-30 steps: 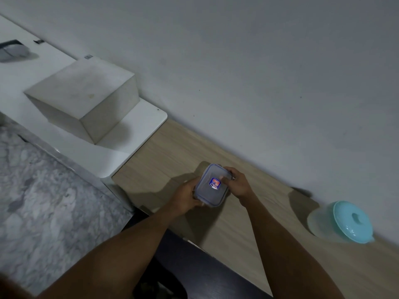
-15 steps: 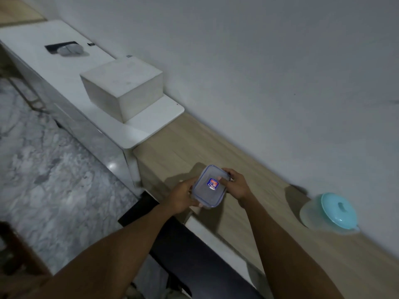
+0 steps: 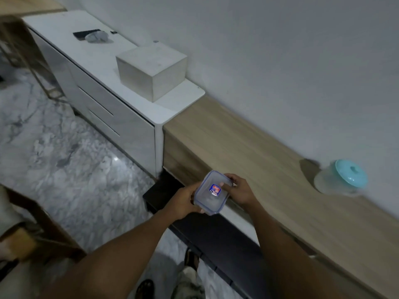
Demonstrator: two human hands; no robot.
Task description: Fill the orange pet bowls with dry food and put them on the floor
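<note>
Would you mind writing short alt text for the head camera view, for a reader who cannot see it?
A person's left hand and right hand hold a small lidded clear plastic container over the front edge of a long wooden counter. A clear tub with a teal lid stands on the counter to the right; a pale box sits on a white cabinet to the left.

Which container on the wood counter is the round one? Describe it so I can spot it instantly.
Follow the long wood counter along the wall to its right end. There stands a translucent round tub with a turquoise knobbed lid, alone, unlike the rectangular blue-rimmed box held in the hands.
</note>
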